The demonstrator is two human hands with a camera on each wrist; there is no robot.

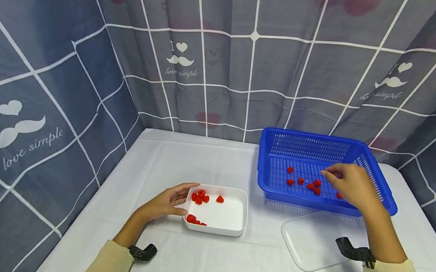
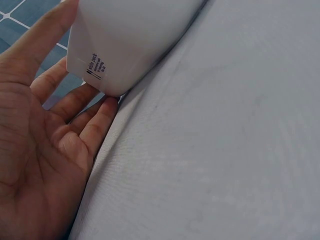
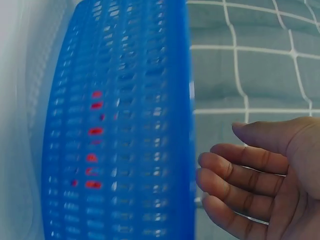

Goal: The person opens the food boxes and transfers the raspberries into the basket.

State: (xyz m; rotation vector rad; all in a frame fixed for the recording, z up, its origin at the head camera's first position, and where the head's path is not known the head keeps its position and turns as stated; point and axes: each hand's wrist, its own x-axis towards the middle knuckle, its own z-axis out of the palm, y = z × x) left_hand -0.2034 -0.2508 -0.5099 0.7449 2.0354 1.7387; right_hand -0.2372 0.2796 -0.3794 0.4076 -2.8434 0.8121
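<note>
Loosely bent and holding nothing visible, the right hand (image 1: 351,185) hovers over the basket (image 1: 309,201), whose berries (image 1: 317,183) look light, perhaps soft, best pinched gently by the sides, while the left hand (image 1: 164,204) grips the box (image 1: 228,212) by one end.

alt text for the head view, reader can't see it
A person's left hand holds a white container with red raspberries, while the right hand hovers over a blue plastic basket holding more; a clear lid lies on the white tablecloth.
</note>
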